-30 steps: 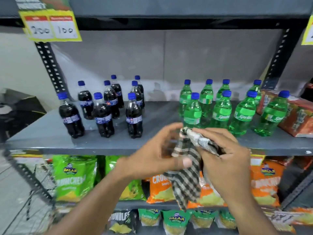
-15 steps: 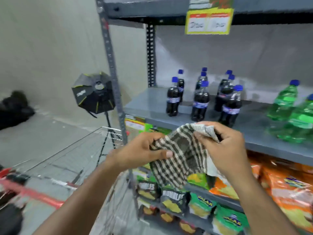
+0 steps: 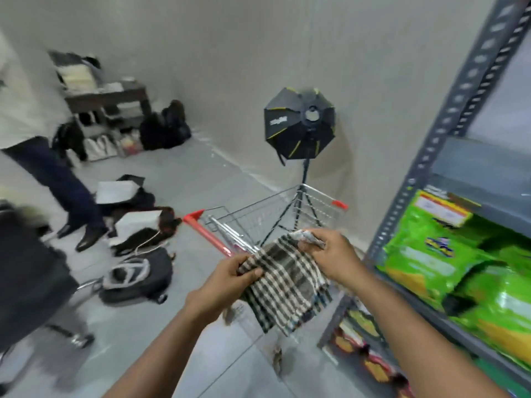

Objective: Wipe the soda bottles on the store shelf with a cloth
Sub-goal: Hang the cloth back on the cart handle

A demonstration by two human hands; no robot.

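- Head view: left hand (image 3: 230,278) and right hand (image 3: 330,254) are both pinching the black-and-white checked cloth (image 3: 287,282), spreading it.
- View is swinging left since a second ago: soda bottles are now out of frame; wire shopping cart (image 3: 258,222) is ahead. Wiping isn't starting yet.

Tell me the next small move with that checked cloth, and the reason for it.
Probably turn back right toward the shelf. Both the left hand and right hand grip the checked cloth over the shopping cart, and no soda bottles are in view, only green snack bags, so nothing here can be wiped.
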